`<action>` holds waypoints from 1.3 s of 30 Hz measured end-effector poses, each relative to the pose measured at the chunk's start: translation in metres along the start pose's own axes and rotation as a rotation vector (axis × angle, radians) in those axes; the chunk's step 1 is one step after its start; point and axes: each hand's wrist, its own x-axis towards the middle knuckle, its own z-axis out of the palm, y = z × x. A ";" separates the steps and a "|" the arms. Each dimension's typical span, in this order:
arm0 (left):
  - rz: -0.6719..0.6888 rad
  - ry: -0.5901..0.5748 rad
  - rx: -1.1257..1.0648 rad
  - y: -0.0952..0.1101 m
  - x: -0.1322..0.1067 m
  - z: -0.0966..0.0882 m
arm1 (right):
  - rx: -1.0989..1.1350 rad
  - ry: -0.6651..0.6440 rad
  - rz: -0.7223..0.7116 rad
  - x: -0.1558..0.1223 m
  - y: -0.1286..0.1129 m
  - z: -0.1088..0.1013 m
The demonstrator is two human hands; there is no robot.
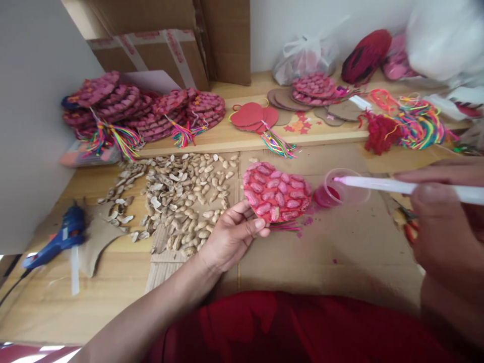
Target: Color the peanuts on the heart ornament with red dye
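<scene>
My left hand (238,232) pinches the lower edge of a red heart-shaped piece (278,194) covered with peanut shells, most of them coloured pink. A few shells show paler patches. In my right hand (442,212) is a white paintbrush (381,184) with a pink tip, held nearly level. Its tip is over a clear plastic cup (350,189) that has dark pink paint inside. The cup looks tilted toward the heart. Pink strands (285,227) show under the heart, and pink specks dot the cardboard below.
Peanut shells (189,201) are heaped on the left, near a blue hot glue gun (64,234). On the raised shelf stand stacked pink shell pieces (109,108), red cut-outs (251,117) and colourful tassels (423,121). Scissors (409,224) lie beside my right hand.
</scene>
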 end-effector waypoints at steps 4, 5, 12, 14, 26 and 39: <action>-0.012 -0.039 -0.013 0.000 0.000 0.000 | 0.214 -0.284 -0.063 -0.005 -0.027 -0.002; -0.012 -0.046 -0.010 0.000 0.000 0.000 | 0.220 -0.335 -0.099 -0.006 -0.031 -0.001; -0.018 -0.051 0.014 0.001 -0.001 0.002 | 0.237 -0.332 -0.223 -0.010 -0.031 0.012; -0.017 -0.057 0.015 0.001 -0.001 0.003 | 0.217 -0.332 -0.237 -0.010 -0.029 0.013; -0.013 -0.055 0.011 0.000 0.000 0.002 | 0.219 -0.380 -0.276 -0.011 -0.034 0.009; -0.013 -0.013 0.020 0.000 -0.001 0.002 | 0.236 -0.411 -0.280 -0.011 -0.031 0.009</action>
